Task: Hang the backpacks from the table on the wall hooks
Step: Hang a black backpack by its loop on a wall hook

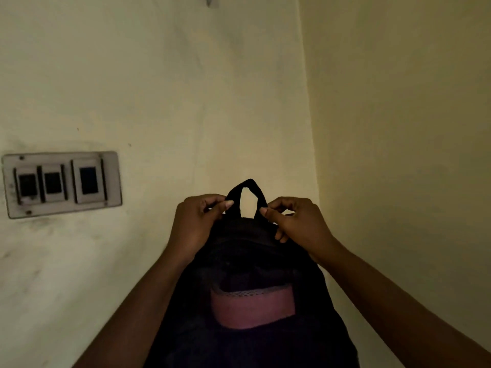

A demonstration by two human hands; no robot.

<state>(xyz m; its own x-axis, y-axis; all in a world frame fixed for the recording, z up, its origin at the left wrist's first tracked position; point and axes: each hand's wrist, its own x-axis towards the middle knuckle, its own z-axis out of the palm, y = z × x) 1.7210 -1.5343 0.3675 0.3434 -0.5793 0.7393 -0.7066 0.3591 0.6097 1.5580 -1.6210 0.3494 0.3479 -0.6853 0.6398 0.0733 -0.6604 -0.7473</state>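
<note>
Dark backpack [247, 274] held up; switch panel [61, 183] at left, wall hook [210, 0] above

Home room corner: plastered cream walls [186, 88], wall switchboard [62, 184], dim light.

Bare left forearm [138, 301], bare right forearm [385, 282], bare left grip [194, 224], bare right grip [295, 221], short rounded thumbnails [229, 203]

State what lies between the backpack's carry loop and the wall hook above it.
Head view: only bare cream wall, from the carry loop up to the wall hook.
</note>
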